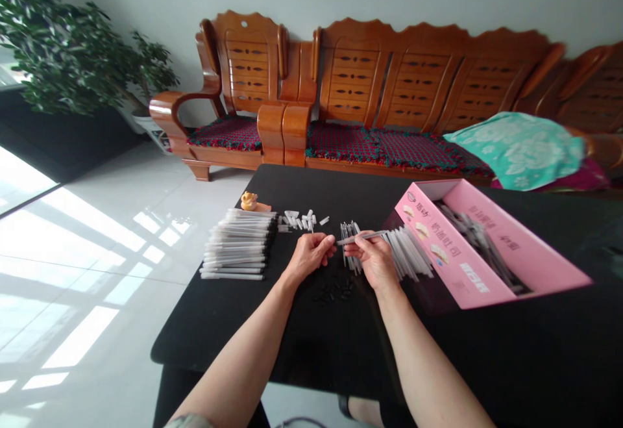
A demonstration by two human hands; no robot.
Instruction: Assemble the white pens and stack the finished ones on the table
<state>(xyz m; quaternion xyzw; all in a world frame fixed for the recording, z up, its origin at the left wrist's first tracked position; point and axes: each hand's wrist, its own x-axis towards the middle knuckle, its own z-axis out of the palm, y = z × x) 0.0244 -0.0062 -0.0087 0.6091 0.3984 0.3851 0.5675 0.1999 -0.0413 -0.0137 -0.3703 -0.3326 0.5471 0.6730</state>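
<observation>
One slim grey plastic tube (370, 236) sitting pinched in my right hand (377, 262) above black table (219, 324); my left hand (311, 252) pressing fingertips together at its left end, hold unclear. Translucent white pens (238, 249) lying stacked farther left.

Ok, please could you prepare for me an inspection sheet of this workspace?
Surface: black table, glossy.
Job's things: pale pen-like sticks stacked at left; pale tubes at right; small white pieces; small black pieces; pink box holding dark slim pieces.
Clutter: small yellowish figurine by the left stack's far end.
Right grip: holds a thin stick.
Left grip: fingers at its left end; contact unclear.
Cables: dark curved strand at bottom edge, perhaps a cable.
Surroundings: wooden seats, leafy plant, turquoise cloth.
</observation>
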